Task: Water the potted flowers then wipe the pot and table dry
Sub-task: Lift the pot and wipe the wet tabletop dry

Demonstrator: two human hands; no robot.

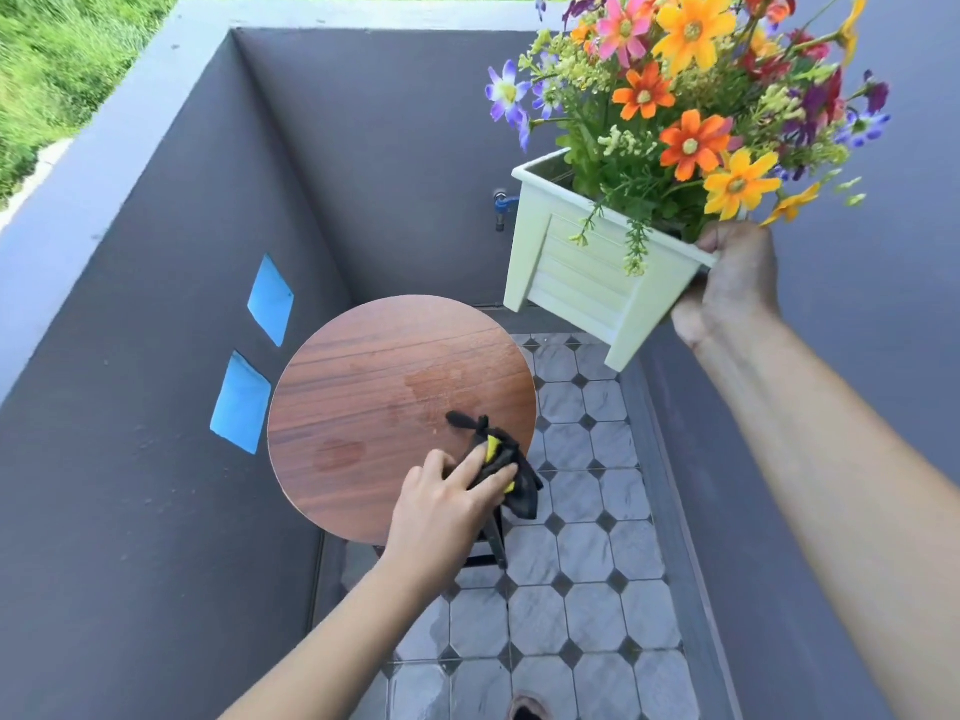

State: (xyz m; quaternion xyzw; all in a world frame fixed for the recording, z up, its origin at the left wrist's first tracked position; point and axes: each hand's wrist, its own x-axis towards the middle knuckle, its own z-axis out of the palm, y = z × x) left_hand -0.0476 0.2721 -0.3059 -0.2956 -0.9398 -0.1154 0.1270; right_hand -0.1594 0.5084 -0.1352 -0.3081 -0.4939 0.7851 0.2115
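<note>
Wood-grain round table (363, 387), one: one black-and-yellow cloth (521, 492) pressed under straight, spread fingers of the left hand (441, 506). One white square plastic flower pot (582, 283), tilted, held aloft, rim clamped by curled fingers of the right hand (732, 283).

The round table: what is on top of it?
A black-and-yellow cloth under the left hand, plus wet patches. Tabletop beneath them is hidden. The right hand holds the pot away.
</note>
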